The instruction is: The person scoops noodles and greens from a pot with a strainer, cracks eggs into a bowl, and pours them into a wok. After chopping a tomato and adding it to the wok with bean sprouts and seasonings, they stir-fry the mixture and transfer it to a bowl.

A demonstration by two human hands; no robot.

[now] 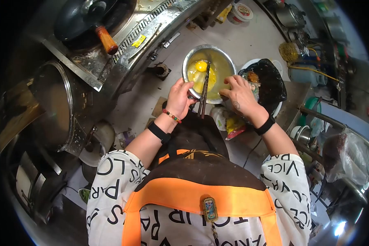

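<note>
A metal bowl [187, 55] is held up in front of my body, with a yellow yolk [201, 66] and clear egg liquid inside. My left hand [179, 97] is closed on its left side, thumb over the rim. A pair of dark chopsticks [205, 90] leans in the bowl, thick ends sticking out towards me over the near rim. My right hand [242, 95] is over the bowl's right rim, its fingers bent and the thumb apart from the forefinger. I see nothing between them. The right fingertips point into the bowl, clear of the chopsticks.
A bin with a black bag [270, 82] stands right of the bowl, scraps inside it. A wok [80, 24] with a wooden handle sits on the stove at upper left. A white tub [240, 13] is on the floor; a metal rack [315, 151] runs along the right.
</note>
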